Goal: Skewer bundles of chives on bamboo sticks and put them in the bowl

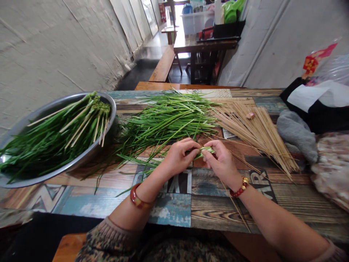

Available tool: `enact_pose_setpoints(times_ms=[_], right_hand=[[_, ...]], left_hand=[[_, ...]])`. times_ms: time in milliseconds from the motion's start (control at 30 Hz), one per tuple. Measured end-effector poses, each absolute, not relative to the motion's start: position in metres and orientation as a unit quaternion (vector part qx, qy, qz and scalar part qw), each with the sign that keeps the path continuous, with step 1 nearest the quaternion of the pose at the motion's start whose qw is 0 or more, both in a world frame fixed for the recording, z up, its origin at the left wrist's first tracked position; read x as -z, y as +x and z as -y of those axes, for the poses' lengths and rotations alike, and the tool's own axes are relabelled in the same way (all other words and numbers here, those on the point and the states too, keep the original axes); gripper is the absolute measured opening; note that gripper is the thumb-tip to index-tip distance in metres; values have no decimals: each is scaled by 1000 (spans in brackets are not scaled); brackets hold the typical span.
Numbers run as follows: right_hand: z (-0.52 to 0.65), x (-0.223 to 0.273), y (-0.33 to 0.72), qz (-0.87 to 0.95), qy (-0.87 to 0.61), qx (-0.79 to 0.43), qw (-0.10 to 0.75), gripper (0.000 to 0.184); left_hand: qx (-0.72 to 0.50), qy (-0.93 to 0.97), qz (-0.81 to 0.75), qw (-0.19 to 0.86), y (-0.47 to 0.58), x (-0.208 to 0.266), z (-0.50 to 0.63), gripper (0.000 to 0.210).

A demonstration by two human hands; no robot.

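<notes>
Over the middle of the table, my left hand (182,154) and my right hand (220,160) meet with fingers pinched. Between them is a small bunch of garlic chives (205,150), pale stem ends near my right hand, leaves trailing left. Both hands grip this bunch. A thin bamboo skewer (237,209) extends from beneath my right hand toward the table's front edge; its upper end is hidden. Just beyond my hands lies a loose heap of garlic chives (174,116). Many bare bamboo skewers (261,134) fan out to the right of that heap.
A metal basin (113,109) at left holds skewered chive bundles (89,109). On the right are a grey cloth (296,133), a plastic bag of pale pinkish contents (332,163) and a black container (324,116). A small pinkish piece (250,115) rests on the skewers. Behind stands another table (207,44).
</notes>
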State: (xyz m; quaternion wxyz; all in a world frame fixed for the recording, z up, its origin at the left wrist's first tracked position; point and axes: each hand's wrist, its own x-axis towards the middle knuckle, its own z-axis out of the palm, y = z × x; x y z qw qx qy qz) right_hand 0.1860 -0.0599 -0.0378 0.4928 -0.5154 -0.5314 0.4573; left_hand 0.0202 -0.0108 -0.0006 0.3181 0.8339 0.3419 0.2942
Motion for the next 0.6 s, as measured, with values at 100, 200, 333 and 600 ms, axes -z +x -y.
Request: enact_pose_setpoints(times_ms=[100, 200, 333, 600], right_hand=[[58, 35, 186, 516, -499, -484, 500, 26], [58, 31, 186, 514, -505, -494, 486, 30], [60, 29, 184, 530, -531, -478, 457, 27], [62, 34, 179, 590, -514, -455, 425, 20]], left_hand=[[-290, 822, -369, 324, 16, -2, 7, 15], [-333, 805, -407, 275, 9, -2, 1, 15], [-392, 781, -464, 146, -2, 6, -12, 18], [-260, 829, -495, -19, -10, 19, -29, 17]])
